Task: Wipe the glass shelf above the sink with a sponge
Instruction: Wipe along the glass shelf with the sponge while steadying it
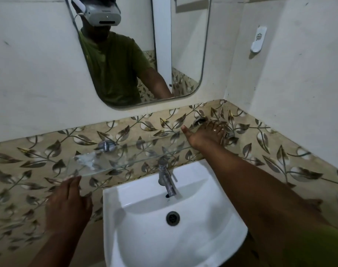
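A clear glass shelf runs along the leaf-patterned tile band above the white sink, held by two chrome brackets. My right hand lies flat on the shelf's right end, fingers spread, with nothing in it. My left hand hangs just below the shelf's left end, fingertips near its front edge, also holding nothing. No sponge shows anywhere in the head view.
A chrome tap rises at the back of the sink under the shelf. A mirror hangs above and reflects a person in a green shirt. A white hook sticks to the right wall.
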